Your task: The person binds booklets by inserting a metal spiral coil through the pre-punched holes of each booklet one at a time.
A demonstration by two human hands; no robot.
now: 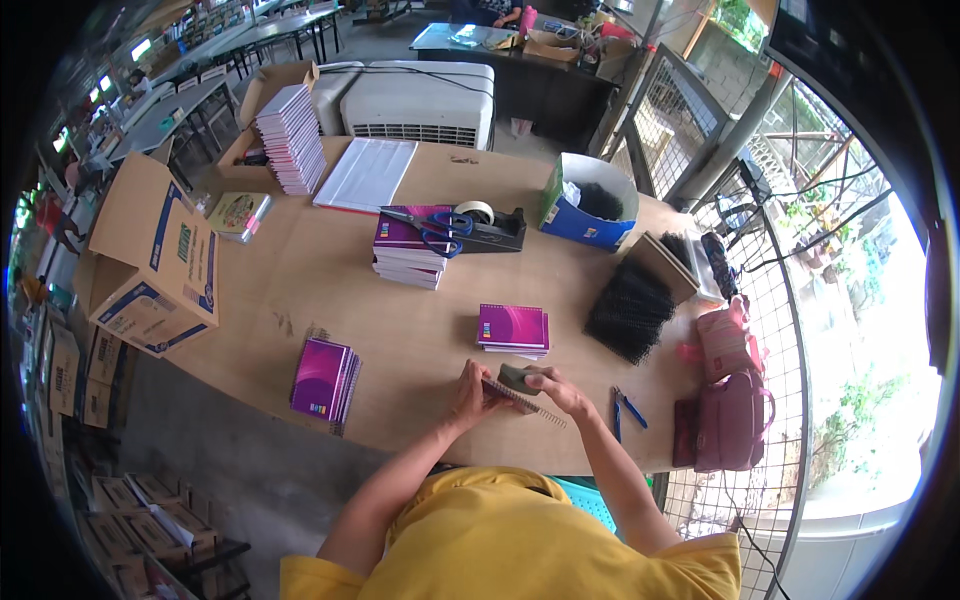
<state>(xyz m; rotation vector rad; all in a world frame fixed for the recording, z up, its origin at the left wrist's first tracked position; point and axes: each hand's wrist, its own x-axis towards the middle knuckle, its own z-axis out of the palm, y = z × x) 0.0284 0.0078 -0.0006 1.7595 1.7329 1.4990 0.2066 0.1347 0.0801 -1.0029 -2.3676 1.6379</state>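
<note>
My left hand (468, 400) grips a small notebook (506, 394), held on edge near the table's front. A spiral coil (551, 414) sticks out past the notebook's right end. In my right hand (562, 391) is a dark grey-green block (518, 379), its kind unclear, pressed against or just over the notebook's spine. Just beyond my hands lies a short stack of purple notebooks (513, 326). Further left, several coil-bound purple notebooks (322, 378) lie fanned at the table edge. Blue-handled pliers (628, 410) rest to the right of my right hand.
Behind stand a notebook pile (408, 262) topped by scissors (430, 228), a tape dispenser (498, 232) and a blue box (590, 205). Black coils (632, 308) and pink bags (728, 420) line the right. An open carton (160, 262) and a tall stack (290, 140) occupy the left.
</note>
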